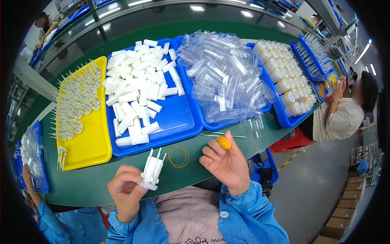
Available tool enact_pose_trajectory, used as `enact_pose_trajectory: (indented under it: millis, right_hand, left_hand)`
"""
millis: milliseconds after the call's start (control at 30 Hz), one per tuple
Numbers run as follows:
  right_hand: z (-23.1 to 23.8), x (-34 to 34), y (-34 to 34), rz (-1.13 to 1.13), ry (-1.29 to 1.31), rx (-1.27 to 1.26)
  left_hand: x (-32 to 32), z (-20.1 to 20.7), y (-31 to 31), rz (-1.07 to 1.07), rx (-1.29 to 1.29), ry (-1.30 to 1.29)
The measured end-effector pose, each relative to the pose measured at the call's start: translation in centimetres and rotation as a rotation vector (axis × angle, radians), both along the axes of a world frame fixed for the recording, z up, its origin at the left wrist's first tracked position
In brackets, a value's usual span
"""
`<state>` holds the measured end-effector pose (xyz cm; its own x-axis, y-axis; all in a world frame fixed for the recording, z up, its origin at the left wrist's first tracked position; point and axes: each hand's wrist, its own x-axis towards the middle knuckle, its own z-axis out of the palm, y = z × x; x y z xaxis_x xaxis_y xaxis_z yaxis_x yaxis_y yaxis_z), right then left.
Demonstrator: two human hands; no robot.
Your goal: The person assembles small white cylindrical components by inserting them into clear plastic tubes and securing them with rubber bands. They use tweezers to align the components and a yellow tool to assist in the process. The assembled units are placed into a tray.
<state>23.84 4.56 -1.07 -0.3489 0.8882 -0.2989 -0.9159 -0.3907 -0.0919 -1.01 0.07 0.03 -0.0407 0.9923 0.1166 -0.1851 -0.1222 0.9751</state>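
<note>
My left hand (129,188) pinches a white plastic assembly (152,170) by its base between thumb and fingers. The assembly stands upright, with white foam-like blocks between thin prongs that point upward. My right hand (229,164) is raised to the right of it, palm toward me, with curled fingers and an orange finger cot (223,142) on one fingertip, close to the thumb. I see nothing held in it. Between my hands, on the green table (185,183), lie thin tan rubber bands (178,157).
A yellow tray (87,150) holds rows of pronged white parts. Blue trays hold white blocks (130,96), clear plastic sleeves (225,77) and banded white bundles (284,77). Metal tweezers (223,134) lie before the sleeves. Co-workers sit at right (341,114) and at left (69,223).
</note>
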Motion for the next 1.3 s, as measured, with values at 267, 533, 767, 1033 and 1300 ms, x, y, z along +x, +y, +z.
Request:
enact_pose_trajectory:
  millis: [267,533,767,1033,1300]
  right_hand:
    - [0.2,-0.4,-0.4,0.008,-0.003,-0.028]
    - [0.4,-0.8,-0.7,-0.004,-0.021,-0.065]
    - [-0.1,-0.4,-0.8,0.025,0.039,-0.033]
    - [0.9,-1.3,-2.0,0.018,-0.284,0.214]
    - [7.1,-6.9,1.7,-0.134,-1.669,1.281]
  left_hand:
    - [-0.7,-0.4,-0.3,0.025,-0.009,-0.026]
    - [-0.9,-0.1,-0.5,0.031,-0.004,-0.010]
    - [-0.9,-0.5,-0.5,0.004,0.011,-0.022]
    - [-1.4,-0.6,-0.7,0.079,0.026,-0.054]
    - [-4.5,-0.9,-1.4,0.453,0.178,-0.182]
